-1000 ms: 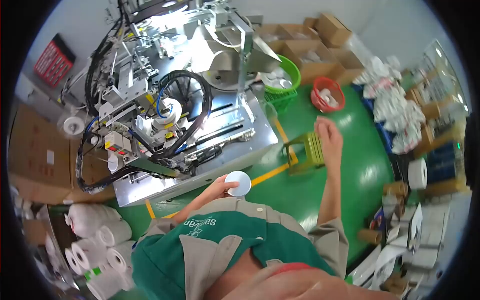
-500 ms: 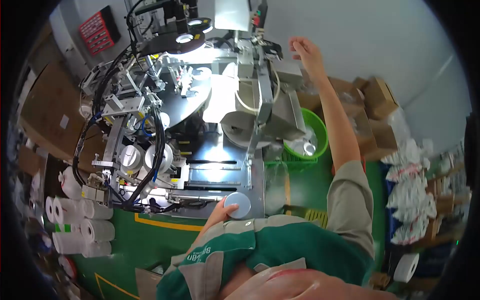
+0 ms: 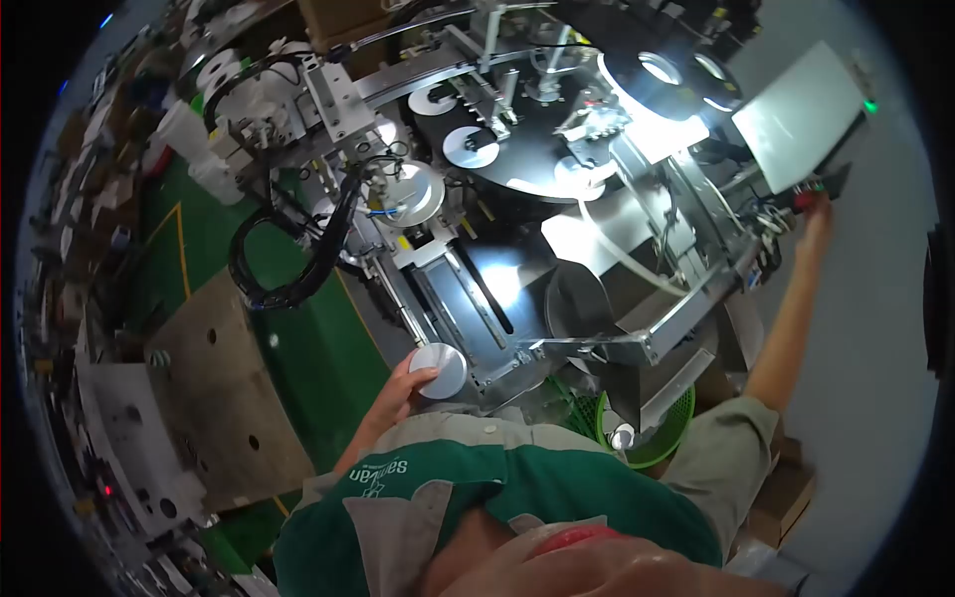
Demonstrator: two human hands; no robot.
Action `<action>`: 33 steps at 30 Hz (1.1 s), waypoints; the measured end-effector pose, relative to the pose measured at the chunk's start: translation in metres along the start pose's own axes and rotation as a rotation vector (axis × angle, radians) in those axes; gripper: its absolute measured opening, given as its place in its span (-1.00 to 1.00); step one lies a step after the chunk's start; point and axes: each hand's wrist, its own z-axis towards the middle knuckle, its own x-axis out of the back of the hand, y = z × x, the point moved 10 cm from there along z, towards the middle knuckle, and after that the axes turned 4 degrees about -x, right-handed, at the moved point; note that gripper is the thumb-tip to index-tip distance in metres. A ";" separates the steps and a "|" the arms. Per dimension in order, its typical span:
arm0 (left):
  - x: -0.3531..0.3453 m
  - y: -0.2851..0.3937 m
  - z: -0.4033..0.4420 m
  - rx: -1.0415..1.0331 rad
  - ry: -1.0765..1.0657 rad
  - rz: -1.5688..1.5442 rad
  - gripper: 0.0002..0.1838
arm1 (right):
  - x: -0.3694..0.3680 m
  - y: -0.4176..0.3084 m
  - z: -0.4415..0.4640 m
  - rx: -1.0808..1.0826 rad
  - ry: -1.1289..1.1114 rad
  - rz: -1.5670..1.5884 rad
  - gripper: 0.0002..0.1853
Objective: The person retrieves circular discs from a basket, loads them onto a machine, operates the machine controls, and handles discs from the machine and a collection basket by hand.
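My left hand [image 3: 400, 386] is closed on the edge of a round pale grey disc [image 3: 439, 371], with the thumb lying over its face. The disc is held close to my shirt, by the front edge of the machine. Stretched far out to the right, my right hand [image 3: 817, 227] is at a small control box with a red button [image 3: 804, 201], below a white flat panel [image 3: 799, 117]. Its fingers are too small and partly covered to make out their grip. The machine's dark round turntable [image 3: 517, 149] carries several pale discs.
Metal rails and a grey chute [image 3: 637, 343] project towards me on the right. Below them stands a green basket [image 3: 686, 423] with pale pieces inside. Black cable bundles [image 3: 323, 244] loop at the left. A wooden board with holes [image 3: 224, 398] is at the lower left.
The view has swung to the right. My right hand has gone from raised in the air to the box with the red button. My left hand still holds the disc.
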 end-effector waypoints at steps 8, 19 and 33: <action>-0.005 -0.001 0.030 -0.016 0.058 -0.019 -0.44 | -0.017 -0.034 -0.035 0.029 -0.007 -0.183 -0.51; -0.045 0.017 0.096 0.052 -0.008 0.024 -0.48 | -0.005 -0.033 -0.040 0.034 0.001 -0.188 -0.49; -0.189 0.100 0.168 -0.353 -0.455 0.315 -0.39 | -0.039 -0.072 -0.082 0.094 0.048 -0.264 -0.60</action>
